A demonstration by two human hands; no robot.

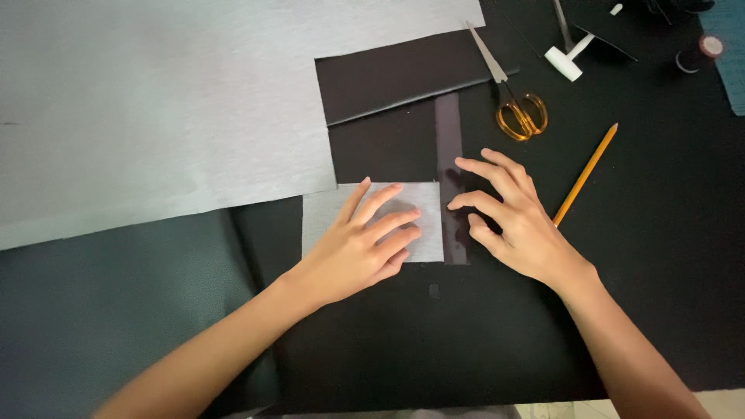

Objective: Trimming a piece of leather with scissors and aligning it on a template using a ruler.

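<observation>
Grey patch [372, 221] under left hand [365, 244].

A: State the count of tools on the worktop [660, 256].
B: One pair of scissors [512, 93] with amber handles, one pencil [586, 174], one white mallet [570, 56], all toward the far right corner.
A: Sheet materials?
B: One large grey sheet [155, 109] at the far left, one small grey rectangle [326, 217], one translucent strip [448, 147], one black panel [388, 77].
A: Hands?
B: Two: left hand [365, 244], right hand [516, 221].
A: Spools?
B: One thread spool [702, 50] at the far right edge.
</observation>
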